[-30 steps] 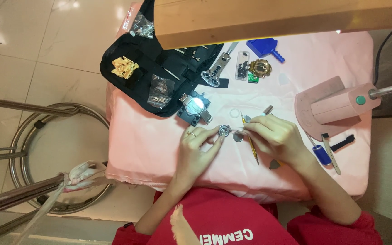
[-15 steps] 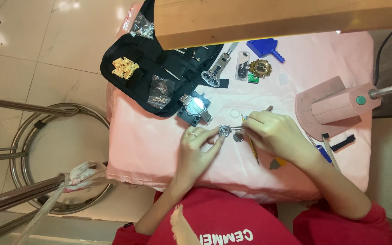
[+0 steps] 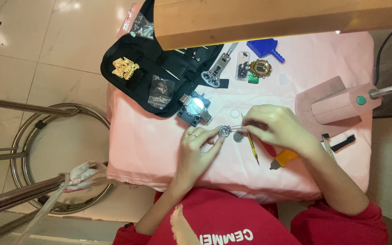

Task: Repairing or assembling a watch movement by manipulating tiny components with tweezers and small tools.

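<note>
My left hand (image 3: pixel 199 146), with a ring on one finger, pinches a small round watch case (image 3: pixel 224 131) against the pink cloth (image 3: pixel 150 145). My right hand (image 3: pixel 275 127) grips thin metal tweezers (image 3: pixel 236 128) whose tips reach the case. A small round metal disc (image 3: pixel 238 137) lies just right of the case. A yellow-handled pointed tool (image 3: pixel 252 149) lies under my right hand. An orange-handled tool (image 3: pixel 284 159) rests by my right wrist.
An open black tool pouch (image 3: pixel 159 75) lies at the back left, with a black watch holder (image 3: pixel 195 108) beside it. A metal case wrench (image 3: pixel 216 72), a blue tool (image 3: pixel 264 46) and a gold movement (image 3: pixel 260 68) are behind. A pink lamp base (image 3: pixel 336 103) stands right, a metal stool (image 3: pixel 55 149) left.
My right forearm has swung slightly, covering a blue item at the right and showing the orange-handled tool. Both hands stay at the watch case.
</note>
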